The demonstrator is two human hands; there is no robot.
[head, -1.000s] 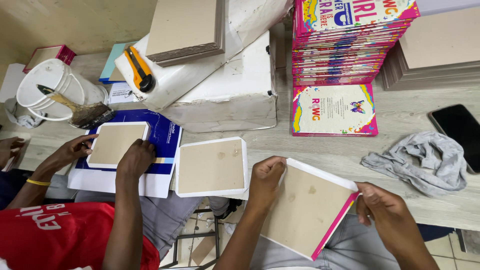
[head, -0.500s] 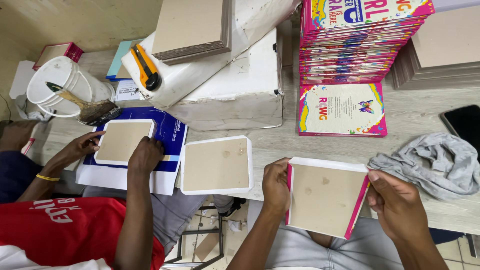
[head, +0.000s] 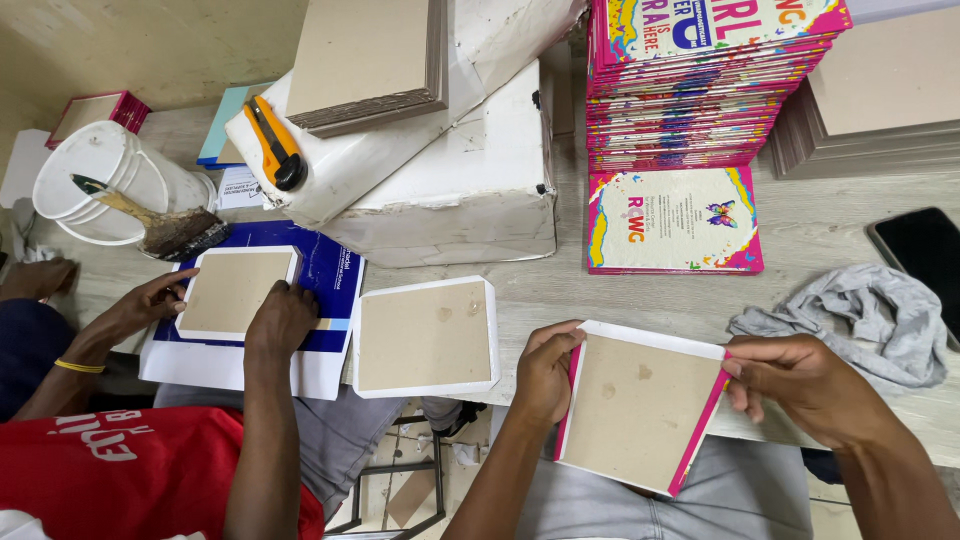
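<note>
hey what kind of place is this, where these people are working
Probably a small bookbinding or print-finishing workshop. The left hand and right hand hold a pink-edged board cover, a tall stack of finished covers stands on the table, and a glue brush rests on a white bucket.

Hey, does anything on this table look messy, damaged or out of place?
A few things. The white box is dented and scuffed, with another box leaning askew across it. A crumpled grey rag lies loose beside the phone. A dirty brush rests tilted on the bucket. The board overhangs the table edge.
</note>
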